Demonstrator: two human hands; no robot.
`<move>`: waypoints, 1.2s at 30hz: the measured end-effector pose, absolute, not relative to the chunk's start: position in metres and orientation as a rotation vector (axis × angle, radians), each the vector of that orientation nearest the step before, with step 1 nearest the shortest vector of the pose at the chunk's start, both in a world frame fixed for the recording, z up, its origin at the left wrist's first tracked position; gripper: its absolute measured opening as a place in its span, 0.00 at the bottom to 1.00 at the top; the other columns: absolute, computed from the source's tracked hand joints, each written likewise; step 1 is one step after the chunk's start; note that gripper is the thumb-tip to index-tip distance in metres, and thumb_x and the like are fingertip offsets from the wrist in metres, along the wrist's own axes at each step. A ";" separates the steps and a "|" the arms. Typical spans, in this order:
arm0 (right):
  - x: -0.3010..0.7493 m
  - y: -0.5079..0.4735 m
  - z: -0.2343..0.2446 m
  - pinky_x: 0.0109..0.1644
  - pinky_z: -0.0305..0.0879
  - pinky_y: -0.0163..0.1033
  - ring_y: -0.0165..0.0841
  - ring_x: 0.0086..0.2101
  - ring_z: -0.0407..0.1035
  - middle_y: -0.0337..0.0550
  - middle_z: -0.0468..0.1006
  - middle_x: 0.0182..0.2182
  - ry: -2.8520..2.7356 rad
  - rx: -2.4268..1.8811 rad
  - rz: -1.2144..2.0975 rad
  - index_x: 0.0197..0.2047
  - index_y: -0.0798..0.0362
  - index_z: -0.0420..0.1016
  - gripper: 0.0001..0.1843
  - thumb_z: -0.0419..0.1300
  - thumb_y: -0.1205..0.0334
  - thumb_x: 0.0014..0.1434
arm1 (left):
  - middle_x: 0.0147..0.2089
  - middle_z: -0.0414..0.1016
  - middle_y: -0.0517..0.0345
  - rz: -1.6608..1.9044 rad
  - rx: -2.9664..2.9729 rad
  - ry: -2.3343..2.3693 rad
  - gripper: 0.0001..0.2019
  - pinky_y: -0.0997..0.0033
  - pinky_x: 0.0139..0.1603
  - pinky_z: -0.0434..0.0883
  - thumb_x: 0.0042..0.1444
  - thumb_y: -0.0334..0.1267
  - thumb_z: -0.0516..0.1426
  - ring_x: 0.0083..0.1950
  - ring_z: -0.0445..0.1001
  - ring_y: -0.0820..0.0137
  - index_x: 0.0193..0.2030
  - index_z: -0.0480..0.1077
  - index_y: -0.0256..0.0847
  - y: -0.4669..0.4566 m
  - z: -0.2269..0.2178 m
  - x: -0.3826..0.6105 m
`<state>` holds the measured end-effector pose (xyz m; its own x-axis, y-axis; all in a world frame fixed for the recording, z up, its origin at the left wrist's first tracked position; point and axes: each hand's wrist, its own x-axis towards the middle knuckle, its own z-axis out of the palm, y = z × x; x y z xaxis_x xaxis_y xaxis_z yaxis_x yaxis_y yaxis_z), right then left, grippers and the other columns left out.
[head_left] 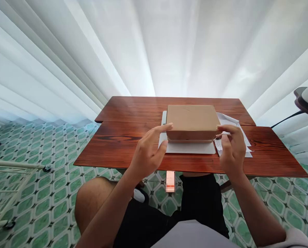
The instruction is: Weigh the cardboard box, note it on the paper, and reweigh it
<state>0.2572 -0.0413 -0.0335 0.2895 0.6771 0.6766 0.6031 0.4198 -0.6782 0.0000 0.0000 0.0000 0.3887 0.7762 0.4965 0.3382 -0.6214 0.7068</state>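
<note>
Resting on a white pad [187, 148] at the middle of the bench [123, 144], the box [192, 120] is plain brown card, flat-topped, with its lid on. The left hand [148, 151] is spread, its fingertips touching the box's near left corner. The right hand [232, 148] curls against the near right corner; whether it pinches the lid cannot be told. Printed papers [235, 125] lie just beside the box on the right, their writing too small to read. Bare, grained red-brown wood stretches left of the box to the bench's edge.
</note>
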 end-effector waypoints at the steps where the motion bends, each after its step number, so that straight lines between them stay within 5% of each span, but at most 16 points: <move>1: 0.259 -0.039 -0.036 0.51 0.70 0.42 0.35 0.52 0.70 0.47 0.74 0.51 -1.331 -1.305 0.049 0.56 0.49 0.73 0.16 0.51 0.60 0.70 | 0.64 0.74 0.54 1.216 2.119 0.999 0.20 0.63 0.72 0.65 0.68 0.34 0.53 0.67 0.71 0.67 0.66 0.67 0.44 0.005 -0.005 0.000; 8: 0.272 -0.024 -0.057 0.70 0.60 0.56 0.41 0.69 0.57 0.50 0.59 0.71 -1.176 -1.563 0.172 0.73 0.49 0.56 0.32 0.49 0.49 0.70 | 0.74 0.61 0.50 1.229 2.020 1.343 0.28 0.49 0.75 0.62 0.68 0.44 0.51 0.74 0.61 0.60 0.73 0.57 0.41 0.035 -0.037 -0.001; 14: 0.280 -0.012 -0.068 0.78 0.45 0.52 0.40 0.72 0.53 0.50 0.57 0.73 -1.101 -1.656 0.450 0.77 0.55 0.50 0.42 0.46 0.40 0.68 | 0.76 0.56 0.48 0.930 1.765 1.342 0.36 0.52 0.74 0.63 0.67 0.53 0.49 0.75 0.60 0.58 0.77 0.50 0.39 0.047 -0.048 0.008; 19: 0.282 -0.010 -0.070 0.79 0.39 0.50 0.41 0.73 0.49 0.48 0.56 0.73 -1.114 -1.721 0.488 0.76 0.57 0.55 0.45 0.44 0.34 0.66 | 0.77 0.55 0.50 0.809 1.683 1.322 0.37 0.54 0.74 0.61 0.67 0.54 0.47 0.75 0.59 0.58 0.77 0.50 0.38 0.049 -0.048 0.016; 30: 0.283 -0.007 -0.072 0.76 0.47 0.57 0.45 0.68 0.58 0.52 0.68 0.67 -1.120 -1.699 0.442 0.71 0.51 0.65 0.41 0.45 0.33 0.67 | 0.74 0.61 0.51 0.786 1.736 1.226 0.32 0.48 0.76 0.56 0.69 0.53 0.46 0.75 0.59 0.55 0.76 0.52 0.44 0.047 -0.049 0.026; 36: 0.281 -0.008 -0.067 0.74 0.50 0.55 0.45 0.67 0.60 0.53 0.69 0.65 -1.131 -1.696 0.433 0.71 0.53 0.65 0.40 0.45 0.35 0.68 | 0.77 0.54 0.48 0.756 1.740 1.267 0.34 0.46 0.74 0.57 0.69 0.52 0.46 0.77 0.55 0.52 0.78 0.48 0.42 0.044 -0.045 0.030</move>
<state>0.2813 -0.0079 -0.0674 0.4967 0.8394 0.2206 0.4771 -0.0517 -0.8773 0.0300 0.0436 -0.0450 0.3093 0.9509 -0.0038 0.4484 -0.1423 0.8824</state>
